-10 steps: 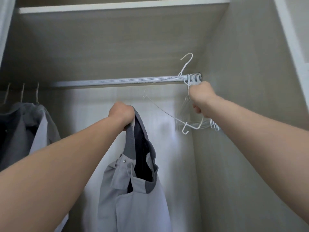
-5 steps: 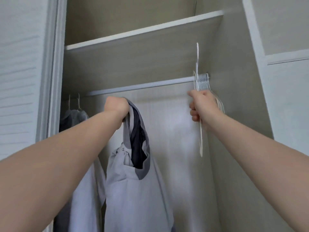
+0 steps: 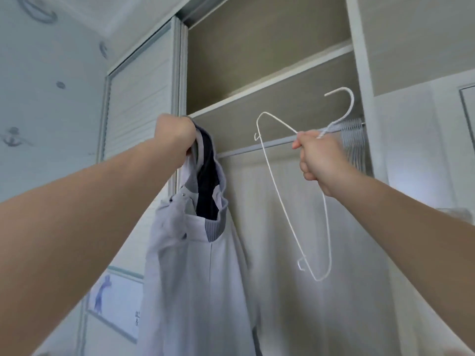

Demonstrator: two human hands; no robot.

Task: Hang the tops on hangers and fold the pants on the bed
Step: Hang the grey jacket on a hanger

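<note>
A light grey jacket (image 3: 203, 273) with a ribbed grey collar and dark lining hangs from my left hand (image 3: 176, 136), which grips it by the collar in front of the open wardrobe. My right hand (image 3: 317, 160) holds a white wire hanger (image 3: 280, 194) near its neck. The hanger is off the rail, tilted, with its hook pointing up and right. Jacket and hanger are apart, with the hanger to the right of the collar.
The wardrobe rail (image 3: 259, 147) runs behind both hands, with a bunch of several white hangers (image 3: 353, 140) at its right end. A shelf (image 3: 272, 80) sits above the rail. The sliding door (image 3: 138, 98) stands to the left. The wardrobe side panel (image 3: 359, 60) is on the right.
My right hand has lifted one hanger off the rail and pulled it back and left. The view has drawn back from the wardrobe. My left hand still grips the jacket collar.
</note>
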